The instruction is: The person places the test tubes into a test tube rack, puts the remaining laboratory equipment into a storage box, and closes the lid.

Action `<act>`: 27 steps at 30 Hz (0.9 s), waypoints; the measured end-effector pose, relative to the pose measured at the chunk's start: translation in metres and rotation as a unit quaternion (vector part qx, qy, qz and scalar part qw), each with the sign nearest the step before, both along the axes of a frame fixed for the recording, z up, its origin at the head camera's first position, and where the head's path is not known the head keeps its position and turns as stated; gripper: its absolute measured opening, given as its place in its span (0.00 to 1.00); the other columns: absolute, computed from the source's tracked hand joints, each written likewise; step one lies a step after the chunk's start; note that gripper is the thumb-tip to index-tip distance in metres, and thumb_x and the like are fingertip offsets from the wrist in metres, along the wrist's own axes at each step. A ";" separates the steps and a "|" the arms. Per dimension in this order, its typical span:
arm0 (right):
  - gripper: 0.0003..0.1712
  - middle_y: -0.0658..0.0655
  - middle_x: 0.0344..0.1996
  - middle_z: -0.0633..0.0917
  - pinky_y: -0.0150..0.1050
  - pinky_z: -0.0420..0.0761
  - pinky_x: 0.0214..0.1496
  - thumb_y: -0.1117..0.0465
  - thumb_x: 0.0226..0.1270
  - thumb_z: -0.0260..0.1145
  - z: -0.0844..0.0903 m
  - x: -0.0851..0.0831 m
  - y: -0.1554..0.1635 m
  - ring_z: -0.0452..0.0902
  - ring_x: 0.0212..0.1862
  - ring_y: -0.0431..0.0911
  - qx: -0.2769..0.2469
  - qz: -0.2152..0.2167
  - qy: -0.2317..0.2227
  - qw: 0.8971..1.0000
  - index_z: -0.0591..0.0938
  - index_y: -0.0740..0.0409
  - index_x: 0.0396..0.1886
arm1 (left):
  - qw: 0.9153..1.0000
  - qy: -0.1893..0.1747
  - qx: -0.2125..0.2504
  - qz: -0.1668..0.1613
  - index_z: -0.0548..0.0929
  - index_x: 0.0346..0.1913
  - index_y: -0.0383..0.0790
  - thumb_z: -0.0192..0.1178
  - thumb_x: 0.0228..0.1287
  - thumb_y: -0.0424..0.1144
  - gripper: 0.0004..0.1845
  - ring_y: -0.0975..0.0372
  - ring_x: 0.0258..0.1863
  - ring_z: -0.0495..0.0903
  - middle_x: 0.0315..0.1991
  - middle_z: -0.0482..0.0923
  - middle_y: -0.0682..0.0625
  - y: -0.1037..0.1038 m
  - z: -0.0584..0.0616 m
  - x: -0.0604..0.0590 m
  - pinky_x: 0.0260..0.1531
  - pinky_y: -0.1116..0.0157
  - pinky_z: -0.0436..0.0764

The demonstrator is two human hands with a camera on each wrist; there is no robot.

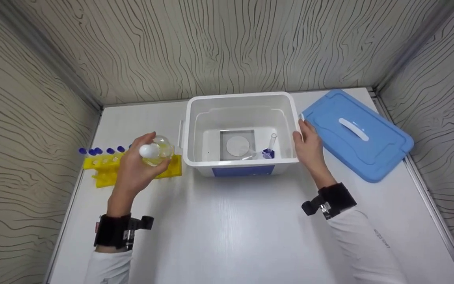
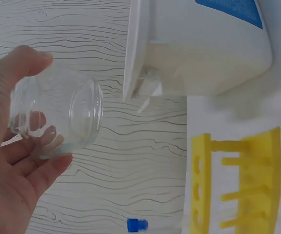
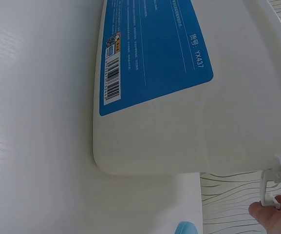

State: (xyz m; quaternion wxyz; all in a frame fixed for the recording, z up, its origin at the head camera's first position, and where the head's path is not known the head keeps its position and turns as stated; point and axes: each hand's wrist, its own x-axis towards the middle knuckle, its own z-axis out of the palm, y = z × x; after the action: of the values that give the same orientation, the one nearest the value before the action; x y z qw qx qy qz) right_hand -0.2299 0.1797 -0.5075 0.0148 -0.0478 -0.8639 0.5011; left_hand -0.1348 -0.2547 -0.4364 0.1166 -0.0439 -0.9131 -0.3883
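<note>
My left hand grips a clear glass alcohol lamp with a rounded white cap, held above the yellow test tube rack. In the left wrist view, thumb and fingers wrap the lamp's glass body, apart from the bin. At the right side of the white plastic bin, my right hand pinches a white side latch below the rim. Inside the bin lie a square gauze mat with a pale round centre, a clear tube and a small purple item.
A blue lid with a white handle lies right of the bin. Several blue-capped tubes stand in the rack at left. Another white latch hangs on the bin's left side. Patterned panels enclose the white table.
</note>
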 end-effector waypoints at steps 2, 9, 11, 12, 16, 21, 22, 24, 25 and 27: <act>0.32 0.68 0.77 0.56 0.54 0.60 0.78 0.60 0.76 0.52 0.000 0.001 0.000 0.52 0.78 0.62 0.004 0.002 0.003 1.000 0.60 0.64 0.76 | 1.000 0.005 0.006 -0.015 0.71 0.68 0.38 0.74 0.52 0.39 0.39 0.47 0.58 0.80 0.66 0.74 0.41 0.008 0.007 -0.008 0.58 0.49 0.82; 0.32 0.71 0.76 0.57 0.55 0.61 0.78 0.62 0.75 0.52 0.001 0.001 0.001 0.53 0.78 0.64 0.016 0.009 0.011 1.000 0.61 0.66 0.75 | 0.998 -0.019 -0.006 -0.061 0.71 0.68 0.40 0.75 0.52 0.42 0.39 0.49 0.62 0.78 0.66 0.74 0.43 0.034 0.024 -0.034 0.60 0.49 0.81; 0.32 0.71 0.76 0.57 0.55 0.61 0.78 0.61 0.75 0.52 0.001 0.000 0.002 0.52 0.78 0.64 0.019 0.012 0.013 1.000 0.61 0.66 0.75 | 0.997 -0.024 -0.012 -0.071 0.71 0.68 0.39 0.75 0.52 0.43 0.39 0.49 0.61 0.78 0.65 0.74 0.43 0.041 0.025 -0.041 0.60 0.50 0.81; 0.32 0.72 0.76 0.58 0.55 0.61 0.78 0.62 0.75 0.52 0.001 0.000 0.002 0.53 0.78 0.64 0.021 0.013 0.017 1.000 0.61 0.67 0.75 | 0.997 -0.024 -0.016 -0.075 0.71 0.68 0.39 0.75 0.52 0.43 0.39 0.49 0.61 0.79 0.64 0.75 0.43 0.044 0.025 -0.045 0.60 0.50 0.81; 0.31 0.74 0.74 0.60 0.56 0.62 0.77 0.63 0.73 0.53 0.000 0.000 0.004 0.55 0.77 0.65 0.030 0.008 0.040 0.999 0.63 0.70 0.73 | 0.995 -0.024 -0.022 -0.091 0.72 0.67 0.38 0.74 0.52 0.45 0.39 0.50 0.58 0.80 0.62 0.77 0.42 0.059 0.023 -0.060 0.58 0.52 0.83; 0.31 0.74 0.74 0.61 0.57 0.64 0.75 0.63 0.73 0.53 0.000 0.002 0.003 0.56 0.76 0.65 0.030 0.008 0.039 0.999 0.64 0.69 0.73 | 0.992 -0.042 -0.042 -0.113 0.73 0.66 0.38 0.73 0.52 0.47 0.38 0.52 0.53 0.81 0.59 0.79 0.44 0.075 0.018 -0.080 0.56 0.56 0.83; 0.31 0.73 0.74 0.60 0.56 0.64 0.75 0.63 0.73 0.53 0.000 0.002 0.003 0.56 0.76 0.65 0.030 0.010 0.038 0.999 0.64 0.69 0.73 | 0.991 -0.049 -0.049 -0.117 0.73 0.66 0.38 0.73 0.52 0.47 0.38 0.52 0.52 0.81 0.59 0.79 0.44 0.078 0.017 -0.084 0.55 0.56 0.83; 0.31 0.73 0.75 0.60 0.56 0.65 0.74 0.63 0.73 0.53 0.000 0.003 0.002 0.56 0.76 0.65 0.029 0.013 0.039 0.999 0.64 0.68 0.73 | 0.988 -0.065 -0.067 -0.124 0.73 0.66 0.39 0.73 0.51 0.48 0.39 0.53 0.52 0.81 0.59 0.79 0.45 0.084 0.016 -0.091 0.54 0.56 0.83; 0.31 0.73 0.75 0.60 0.56 0.65 0.74 0.63 0.73 0.53 0.000 0.003 0.001 0.56 0.76 0.66 0.028 0.013 0.039 0.999 0.64 0.68 0.73 | 0.986 -0.074 -0.075 -0.131 0.73 0.66 0.39 0.73 0.51 0.48 0.39 0.53 0.52 0.81 0.59 0.79 0.45 0.087 0.015 -0.095 0.54 0.56 0.83; 0.31 0.73 0.75 0.60 0.56 0.65 0.74 0.63 0.73 0.53 0.000 0.004 0.000 0.56 0.76 0.65 0.028 0.012 0.039 0.999 0.64 0.68 0.73 | 0.980 -0.096 -0.094 -0.143 0.73 0.67 0.40 0.73 0.51 0.49 0.40 0.53 0.54 0.81 0.61 0.79 0.45 0.092 0.012 -0.102 0.55 0.56 0.82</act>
State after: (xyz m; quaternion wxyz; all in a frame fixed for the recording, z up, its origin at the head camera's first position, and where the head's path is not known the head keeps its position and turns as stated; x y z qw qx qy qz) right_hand -0.2256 0.1801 -0.5079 0.0444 -0.0176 -0.8771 0.4780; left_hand -0.2364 -0.1623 -0.4247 -0.0330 -0.1476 -0.9368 -0.3154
